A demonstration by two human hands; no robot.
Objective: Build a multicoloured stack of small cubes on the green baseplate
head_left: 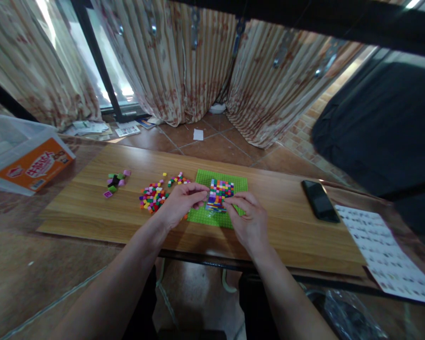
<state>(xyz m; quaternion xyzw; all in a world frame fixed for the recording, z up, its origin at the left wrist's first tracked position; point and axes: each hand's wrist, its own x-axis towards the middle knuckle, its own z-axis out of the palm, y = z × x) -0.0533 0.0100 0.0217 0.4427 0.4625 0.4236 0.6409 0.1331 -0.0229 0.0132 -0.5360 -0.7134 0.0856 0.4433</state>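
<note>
A block of many-coloured toy bricks (221,191) stands on a green studded baseplate (201,216) in the middle of the table. At its left side is my left hand (186,200), thumb and fingertips pinched together by the edge of the bricks. Whatever lies between those fingertips is too small to make out. My right hand (250,219) reaches the block's front right corner, its thumb and forefinger closed there, and I cannot tell whether a brick is between them. Left of my left hand lies a heap of loose small bricks (154,196).
Larger pink, green and black bricks (116,181) lie farther left on the wooden table (283,217). A clear plastic box (24,156) stands at the far left. To the right are a black phone (320,200) and a printed sheet (386,250). Curtains (184,66) hang behind.
</note>
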